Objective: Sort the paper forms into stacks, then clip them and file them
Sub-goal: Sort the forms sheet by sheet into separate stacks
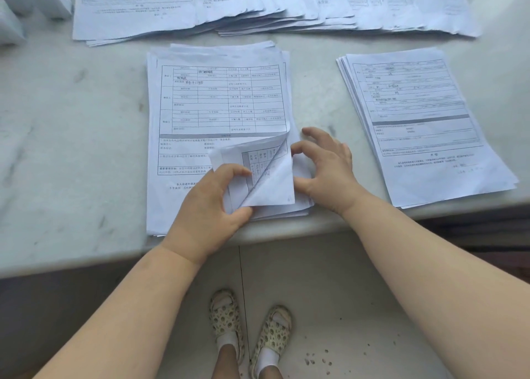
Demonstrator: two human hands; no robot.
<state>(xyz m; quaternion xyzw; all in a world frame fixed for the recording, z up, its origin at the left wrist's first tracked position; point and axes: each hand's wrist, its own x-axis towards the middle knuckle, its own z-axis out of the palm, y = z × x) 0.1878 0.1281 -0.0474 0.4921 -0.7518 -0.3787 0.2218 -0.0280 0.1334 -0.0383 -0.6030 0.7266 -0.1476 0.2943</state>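
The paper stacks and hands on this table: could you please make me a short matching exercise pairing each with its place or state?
1. middle stack
2. right stack
3. far piles
4. left hand

A. fanned along the table's back edge
B. pinching a lifted corner
C. untouched, beside the right hand
D. top sheets' near-right corner folded up

Pairs: 1-D, 2-C, 3-A, 4-B

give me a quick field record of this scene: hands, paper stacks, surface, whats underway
left hand: pinches the folded-back lower right corner of the top sheet
right hand: fingers curled, hovering right beside that corner; contact unclear
middle stack: printed forms, directly in front of the person
right stack: forms, slightly fanned, apart from the middle stack
far row of papers: overlapping piles along the back
surface: pale marble-look table
clips: none visible
stage: sorting, top sheet being lifted
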